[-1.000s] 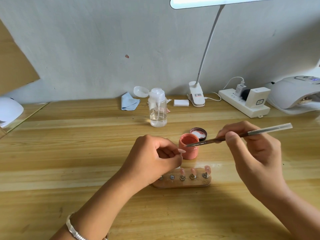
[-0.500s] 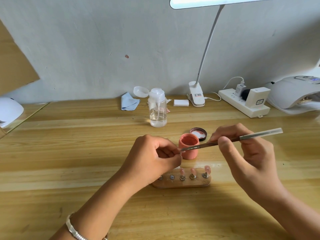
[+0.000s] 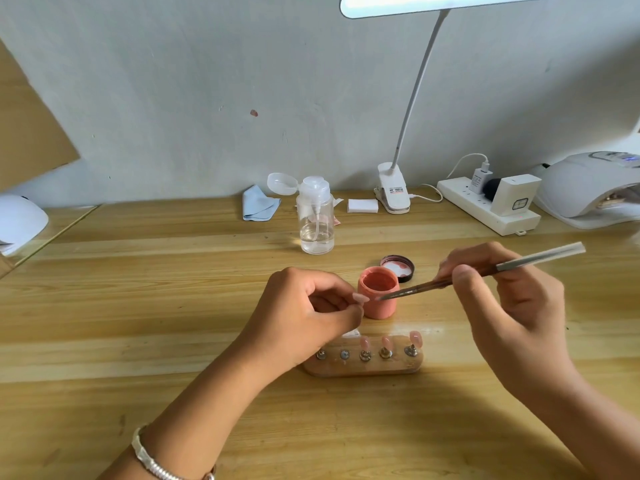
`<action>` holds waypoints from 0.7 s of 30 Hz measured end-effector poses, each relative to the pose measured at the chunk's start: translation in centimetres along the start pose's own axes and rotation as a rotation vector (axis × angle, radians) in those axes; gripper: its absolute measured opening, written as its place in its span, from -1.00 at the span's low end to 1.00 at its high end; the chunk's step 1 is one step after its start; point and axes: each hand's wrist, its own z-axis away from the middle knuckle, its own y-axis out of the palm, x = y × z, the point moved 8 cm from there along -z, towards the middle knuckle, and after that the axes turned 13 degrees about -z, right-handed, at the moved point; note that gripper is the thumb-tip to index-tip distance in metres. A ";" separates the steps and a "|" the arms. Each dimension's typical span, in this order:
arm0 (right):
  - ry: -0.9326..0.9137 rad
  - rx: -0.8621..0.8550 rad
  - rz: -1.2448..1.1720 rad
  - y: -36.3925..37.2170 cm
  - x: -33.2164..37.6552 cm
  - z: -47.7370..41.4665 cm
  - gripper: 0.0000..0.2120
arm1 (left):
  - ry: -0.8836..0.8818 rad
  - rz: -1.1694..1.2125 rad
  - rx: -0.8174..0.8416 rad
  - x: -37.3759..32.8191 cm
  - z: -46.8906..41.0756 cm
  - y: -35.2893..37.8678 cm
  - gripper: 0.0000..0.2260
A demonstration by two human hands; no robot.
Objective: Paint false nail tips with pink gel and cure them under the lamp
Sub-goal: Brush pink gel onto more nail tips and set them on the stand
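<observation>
My left hand [image 3: 304, 320] pinches a small pale-pink nail tip [image 3: 360, 297] between thumb and fingers, just left of the open pink gel pot [image 3: 378, 296]. My right hand [image 3: 509, 306] grips a thin brush [image 3: 485, 270]; its bristle end sits a short gap right of the held tip, in front of the pot. Below my hands lies a wooden holder [image 3: 363, 367] with a row of metal pegs; three pegs on the right carry pink nail tips [image 3: 386, 341]. The white curing lamp [image 3: 585, 183] stands at the far right.
The pot's dark lid [image 3: 398, 266] lies behind it. A clear pump bottle [image 3: 316, 216], blue cloth [image 3: 258, 204], white pads [image 3: 362, 205], clip desk lamp [image 3: 394, 192] and power strip [image 3: 485, 211] line the back of the wooden desk. Another white device [image 3: 19, 221] sits far left.
The brush tip moved left from the pot's rim to touch the held nail tip, then drew back slightly right. My left hand stayed in place.
</observation>
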 end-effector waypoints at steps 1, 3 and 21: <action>0.007 -0.021 -0.008 -0.2 0.0 -0.1 -0.79 | 0.001 0.008 -0.003 0.0 0.0 0.0 -0.81; 0.010 -0.022 -0.022 -0.2 0.0 -0.1 -0.78 | 0.014 0.015 -0.005 -0.2 0.1 0.1 -0.80; -0.028 -0.006 -0.020 0.0 0.2 0.0 -0.79 | 0.128 0.024 -0.042 -0.8 0.0 -0.4 -0.79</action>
